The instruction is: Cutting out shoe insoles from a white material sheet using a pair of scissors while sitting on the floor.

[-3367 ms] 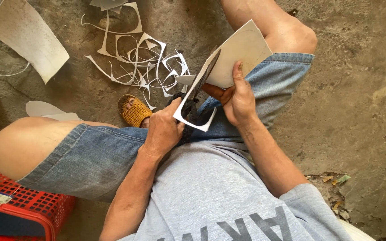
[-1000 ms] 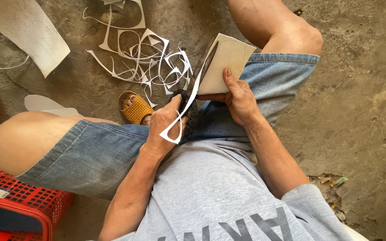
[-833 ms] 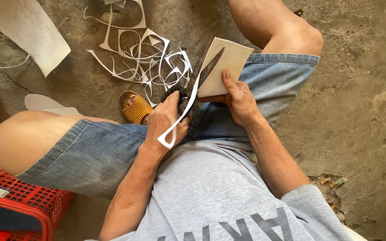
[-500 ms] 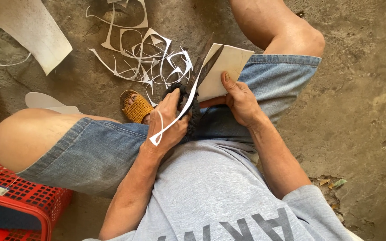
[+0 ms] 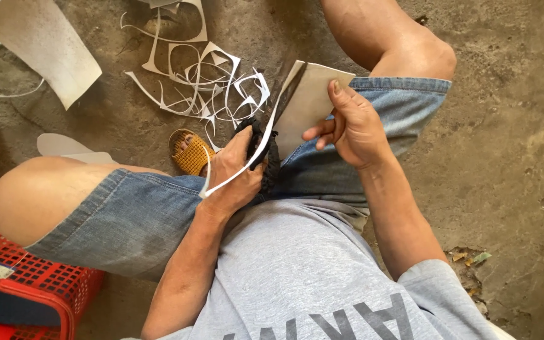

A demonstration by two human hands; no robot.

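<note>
One pale sheet [image 5: 313,104], one pair of dark-handled scissors [image 5: 266,148] and one thin white strip [image 5: 237,170] sit above the lap. The right hand [image 5: 355,126] grips the sheet's edge, thumb on top, fingers curled beneath. The left hand [image 5: 237,173] has its fingers closed through the scissor handles, blades up into the sheet, the strip curling over its knuckles. Stiff white offcuts [image 5: 203,82] lie tangled on the rough concrete floor [image 5: 511,126]; one woven sandal [image 5: 190,151], one red mesh crate [image 5: 39,283]

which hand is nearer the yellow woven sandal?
Left. The left hand, gripping scissors, sits just right of the sandal; the right hand holds the grey sheet farther right.
</note>
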